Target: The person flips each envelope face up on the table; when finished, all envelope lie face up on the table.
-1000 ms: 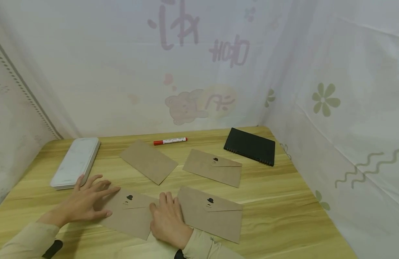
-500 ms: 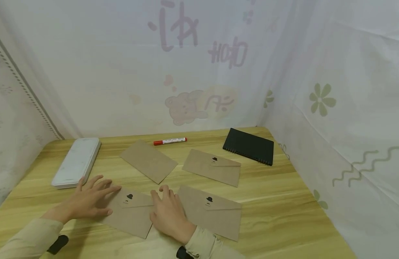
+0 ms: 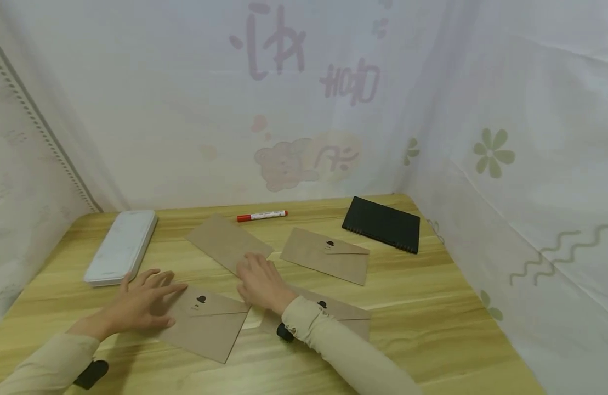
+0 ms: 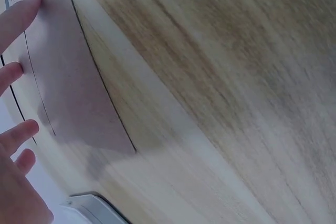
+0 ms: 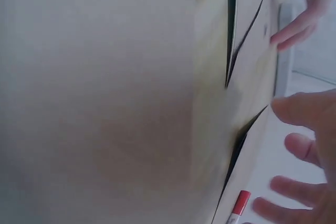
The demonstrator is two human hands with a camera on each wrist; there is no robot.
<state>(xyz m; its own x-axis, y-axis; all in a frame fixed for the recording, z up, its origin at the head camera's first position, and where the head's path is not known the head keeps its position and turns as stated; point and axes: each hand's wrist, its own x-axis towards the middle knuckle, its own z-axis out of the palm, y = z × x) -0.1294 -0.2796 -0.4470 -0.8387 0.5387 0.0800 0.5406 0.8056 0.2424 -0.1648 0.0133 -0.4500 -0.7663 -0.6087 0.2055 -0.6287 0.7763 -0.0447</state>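
Two brown envelopes with a printed black hat lie side by side in front: the left one (image 3: 210, 337) and the right one (image 3: 353, 328). My left hand (image 3: 138, 307) has its fingers spread, and its fingertips touch the left part of the front left envelope (image 4: 79, 87). Over the near corner of the plain back left envelope (image 3: 225, 236) reaches my right hand (image 3: 261, 282), its forearm covering part of the front right envelope. In the right wrist view that hand (image 5: 315, 177) has loosely bent, parted fingers with nothing between them.
A fourth envelope (image 3: 308, 251) lies behind the front right one. A red-capped marker (image 3: 262, 215) is at the back, a black spiral notebook (image 3: 381, 224) at the back right. Left of the envelopes sits a white flat box-like device (image 3: 121, 247). Printed curtains (image 3: 185, 99) enclose the wooden table.
My right hand has left the right edge of the front left envelope and moved away from me to the back left envelope. My left hand stays on the front left envelope.
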